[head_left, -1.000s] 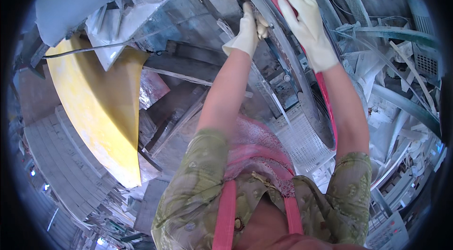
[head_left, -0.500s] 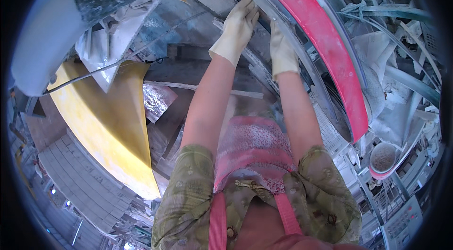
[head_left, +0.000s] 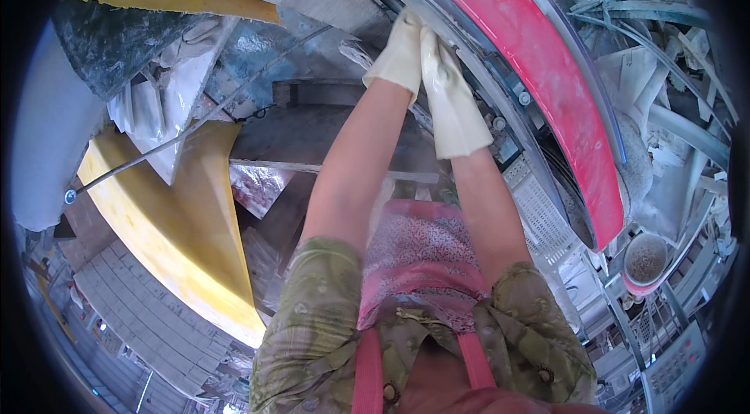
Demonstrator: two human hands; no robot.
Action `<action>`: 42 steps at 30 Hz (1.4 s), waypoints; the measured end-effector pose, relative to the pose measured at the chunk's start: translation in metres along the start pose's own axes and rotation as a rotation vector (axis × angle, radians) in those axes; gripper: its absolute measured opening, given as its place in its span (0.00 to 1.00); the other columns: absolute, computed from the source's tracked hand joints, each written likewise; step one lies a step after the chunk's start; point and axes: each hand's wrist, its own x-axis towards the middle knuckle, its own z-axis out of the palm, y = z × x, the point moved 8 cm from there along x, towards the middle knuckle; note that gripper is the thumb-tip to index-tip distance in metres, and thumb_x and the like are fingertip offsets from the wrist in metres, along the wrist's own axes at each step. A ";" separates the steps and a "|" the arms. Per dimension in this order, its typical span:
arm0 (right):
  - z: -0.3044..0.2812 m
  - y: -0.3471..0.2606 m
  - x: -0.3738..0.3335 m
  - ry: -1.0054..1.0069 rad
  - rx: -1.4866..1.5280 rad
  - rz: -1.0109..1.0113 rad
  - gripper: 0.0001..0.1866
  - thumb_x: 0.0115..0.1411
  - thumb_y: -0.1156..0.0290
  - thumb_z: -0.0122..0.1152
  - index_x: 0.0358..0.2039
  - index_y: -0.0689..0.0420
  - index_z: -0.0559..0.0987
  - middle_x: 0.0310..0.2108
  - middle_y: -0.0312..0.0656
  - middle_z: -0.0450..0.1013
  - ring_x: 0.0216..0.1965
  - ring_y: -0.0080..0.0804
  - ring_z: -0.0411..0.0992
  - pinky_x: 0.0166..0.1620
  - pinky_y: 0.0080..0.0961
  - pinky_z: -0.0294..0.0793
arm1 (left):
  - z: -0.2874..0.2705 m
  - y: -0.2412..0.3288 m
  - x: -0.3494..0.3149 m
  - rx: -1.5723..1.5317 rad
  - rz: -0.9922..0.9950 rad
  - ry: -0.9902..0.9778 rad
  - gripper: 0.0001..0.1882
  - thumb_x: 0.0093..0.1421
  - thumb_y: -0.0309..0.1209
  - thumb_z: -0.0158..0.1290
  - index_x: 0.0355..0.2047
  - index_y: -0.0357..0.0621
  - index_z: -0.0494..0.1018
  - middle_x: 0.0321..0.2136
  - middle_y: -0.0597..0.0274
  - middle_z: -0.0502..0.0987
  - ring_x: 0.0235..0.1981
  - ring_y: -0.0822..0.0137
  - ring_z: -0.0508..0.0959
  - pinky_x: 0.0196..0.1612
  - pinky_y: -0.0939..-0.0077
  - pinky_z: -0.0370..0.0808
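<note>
Both my hands wear pale cream rubber gloves and meet at the inner edge of a large curved machine with a red guard. My left hand is closed, its fingers curled toward the machine's grey rim. Right beside it, touching or nearly touching, my right hand has its fingers pressed together and pointing the same way. Whatever the two hands grip is hidden by the gloves; I cannot make it out.
At the left lies a curved yellow sheet, with a thin rod crossing above it. A wooden ledge sits beneath my left forearm. To the right are a white perforated basket, a cup of grainy material and a button panel.
My right hand has moved left, closing the gap to my left hand. The left hand has shifted slightly down. The whole view has also moved a little.
</note>
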 end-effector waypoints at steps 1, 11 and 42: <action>-0.002 0.003 0.003 0.010 0.021 -0.008 0.33 0.72 0.45 0.44 0.68 0.54 0.67 0.69 0.53 0.61 0.70 0.48 0.59 0.69 0.43 0.58 | 0.004 -0.004 -0.012 -0.002 -0.056 0.003 0.24 0.72 0.44 0.44 0.58 0.40 0.72 0.50 0.54 0.79 0.48 0.61 0.78 0.54 0.70 0.73; 0.002 0.033 0.000 0.024 0.130 0.026 0.32 0.72 0.47 0.44 0.67 0.55 0.67 0.68 0.53 0.62 0.69 0.47 0.60 0.69 0.42 0.59 | 0.005 0.015 -0.006 0.096 -0.045 -0.035 0.20 0.72 0.39 0.45 0.53 0.35 0.72 0.53 0.50 0.77 0.55 0.58 0.75 0.58 0.67 0.71; -0.016 0.073 -0.001 0.030 0.226 0.111 0.29 0.73 0.51 0.45 0.65 0.57 0.68 0.66 0.53 0.65 0.66 0.45 0.64 0.66 0.40 0.63 | 0.018 -0.002 0.005 1.273 0.653 0.076 0.21 0.70 0.40 0.43 0.59 0.49 0.73 0.54 0.63 0.79 0.55 0.62 0.77 0.52 0.70 0.76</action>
